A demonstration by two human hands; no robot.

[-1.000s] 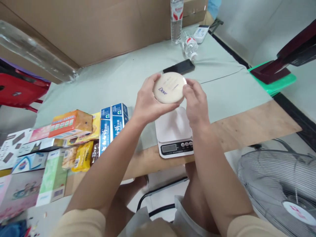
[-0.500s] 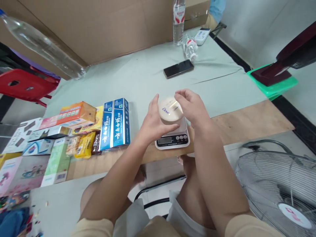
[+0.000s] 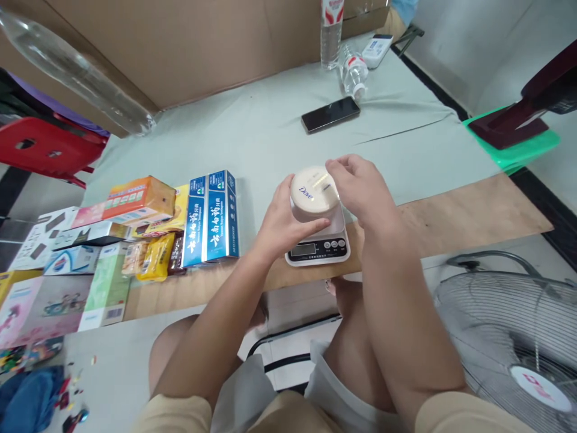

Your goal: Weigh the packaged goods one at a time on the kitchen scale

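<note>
A round cream-coloured Dove jar sits over the white kitchen scale; whether its base rests on the scale's plate is hard to see. My left hand wraps the jar's left and near side, thumb stretched along the front. At the jar's upper right edge, my right hand has its fingers curled and touching the lid's rim; the fingertips are partly hidden. The scale's dark display and round buttons face me below the jar.
Blue toothpaste boxes and several snack packs lie to the left. A black phone, an upright water bottle and a tipped bottle lie farther back. A floor fan stands at right.
My right hand's fingers have curled in more at the lid's edge. My left hand stays around the jar. The whole view has shifted slightly.
</note>
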